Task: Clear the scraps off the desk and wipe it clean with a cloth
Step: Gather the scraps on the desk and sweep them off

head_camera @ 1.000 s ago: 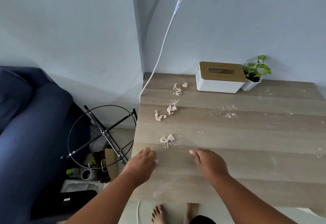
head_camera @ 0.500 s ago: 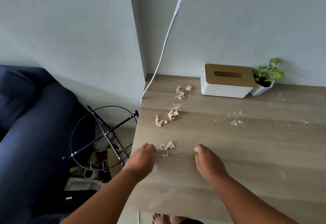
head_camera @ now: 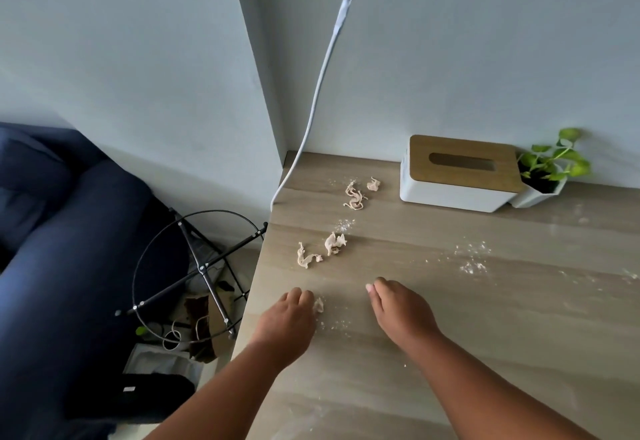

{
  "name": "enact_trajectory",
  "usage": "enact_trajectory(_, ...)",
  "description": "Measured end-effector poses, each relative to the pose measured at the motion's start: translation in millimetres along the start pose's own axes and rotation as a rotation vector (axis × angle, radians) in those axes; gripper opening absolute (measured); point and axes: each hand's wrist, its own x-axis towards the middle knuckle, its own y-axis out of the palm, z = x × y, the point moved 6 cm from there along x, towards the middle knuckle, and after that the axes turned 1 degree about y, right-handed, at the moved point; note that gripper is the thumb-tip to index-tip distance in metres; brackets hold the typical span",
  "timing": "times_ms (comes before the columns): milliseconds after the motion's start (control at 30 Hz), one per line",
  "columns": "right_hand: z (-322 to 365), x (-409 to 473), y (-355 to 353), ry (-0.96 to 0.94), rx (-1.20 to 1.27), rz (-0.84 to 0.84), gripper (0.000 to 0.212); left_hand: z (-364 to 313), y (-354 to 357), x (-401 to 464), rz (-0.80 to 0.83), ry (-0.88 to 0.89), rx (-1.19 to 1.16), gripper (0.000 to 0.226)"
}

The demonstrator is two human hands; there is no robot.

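The left hand [head_camera: 289, 318] has its fingers curled on a scrap [head_camera: 318, 304] on the counter [head_camera: 485, 335]; the right hand [head_camera: 398, 308] rests relaxed nearby, holding nothing; more scraps [head_camera: 334, 243] lie further back

Scraps [head_camera: 334, 243] on desk [head_camera: 485, 335] near its left edge, tissue box [head_camera: 457, 176] behind, plant [head_camera: 550, 176] right of box
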Motion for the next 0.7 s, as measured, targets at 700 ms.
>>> enact_trajectory(700,24.7,78.3,-19.2,-0.027,0.118,-0.202,0.044,39.4,-32.5,68.9,-0.095,-0.289,-0.123,0.036)
